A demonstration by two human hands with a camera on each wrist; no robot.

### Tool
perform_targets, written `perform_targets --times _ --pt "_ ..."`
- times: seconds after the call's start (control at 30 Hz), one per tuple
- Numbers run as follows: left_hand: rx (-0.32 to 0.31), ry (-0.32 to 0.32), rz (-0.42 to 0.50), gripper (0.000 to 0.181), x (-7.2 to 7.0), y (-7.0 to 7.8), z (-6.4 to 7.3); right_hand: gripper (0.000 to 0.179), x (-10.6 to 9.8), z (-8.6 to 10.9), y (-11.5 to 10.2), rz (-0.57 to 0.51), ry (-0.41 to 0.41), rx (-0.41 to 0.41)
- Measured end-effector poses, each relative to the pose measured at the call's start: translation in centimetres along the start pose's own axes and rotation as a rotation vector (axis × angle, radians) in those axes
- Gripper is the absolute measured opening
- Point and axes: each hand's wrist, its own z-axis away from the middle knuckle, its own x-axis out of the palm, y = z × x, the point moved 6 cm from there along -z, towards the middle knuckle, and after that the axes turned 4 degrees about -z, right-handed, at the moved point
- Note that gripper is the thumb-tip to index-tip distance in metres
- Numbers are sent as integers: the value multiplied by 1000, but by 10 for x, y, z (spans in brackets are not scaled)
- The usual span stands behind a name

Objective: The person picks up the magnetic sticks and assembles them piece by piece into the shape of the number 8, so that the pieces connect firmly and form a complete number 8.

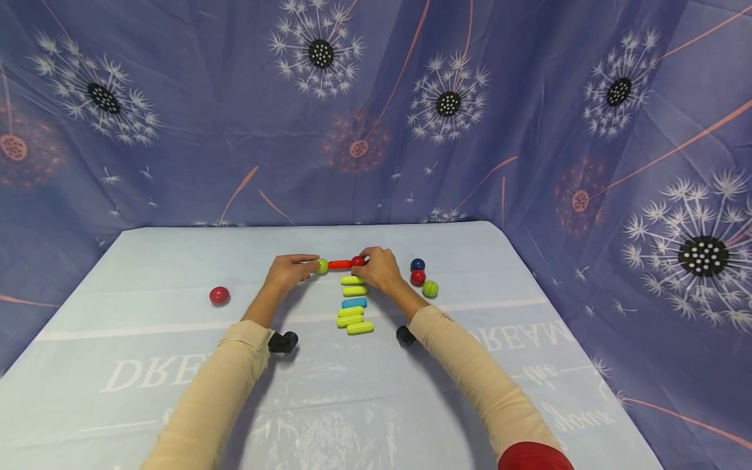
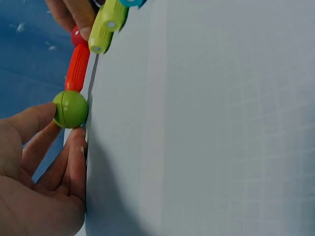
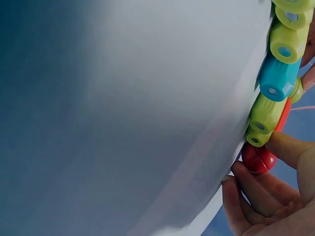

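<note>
"left hand [image 1: 289, 269] first: what has it got?"

"a green ball [image 2: 71, 109], pinched between thumb and fingers, the lower fingers loosely bent just under it."

"and the right hand [image 1: 380, 269]?"

"nearly closed too, its thumb and fingers pinching a red ball [image 3: 258, 158]. a red rod [image 1: 339, 264] joins the two, touching a ball at each end, so the whole piece lies across the table [image 1: 176, 261], near the middle of its far edge."

"anything close by?"

"a column of short rods, running from the red rod toward the near edge: two yellow-green rods [image 1: 354, 291], a blue rod [image 1: 354, 303], then three more yellow-green ones. the nearest three sit tightest together."

"further out?"

"toward the left edge, a lone red ball [image 1: 220, 296]. on the right, short of the far right corner, a small cluster: a dark blue ball [image 1: 418, 264], another red one and another green one."

"what about the surface itself?"

"pale blue cloth [image 1: 329, 391] with white lettering [image 1: 523, 338] and white stripes, both forearms' shadows falling on it."

"and the room?"

"a blue-violet curtain [image 1: 235, 130] rises behind the far edge and along the right side, printed with white dandelion heads [image 1: 320, 53] and fainter pink ones."

"sleeves?"

"beige sleeves [image 1: 476, 378], a black device [image 1: 283, 342] at each wrist."
</note>
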Motion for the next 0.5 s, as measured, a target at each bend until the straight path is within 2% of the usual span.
perform_targets --times 0.17,0.3,0.5 --pt "-32 -21 70 36 0 -3 -2 39 1 0 -1 7 11 -15" --pt "-52 -10 78 36 -2 -4 -2 40 1 -1 -1 12 7 -20" --pt "-44 -20 75 37 -4 -5 -1 40 3 1 -1 11 -2 -19"
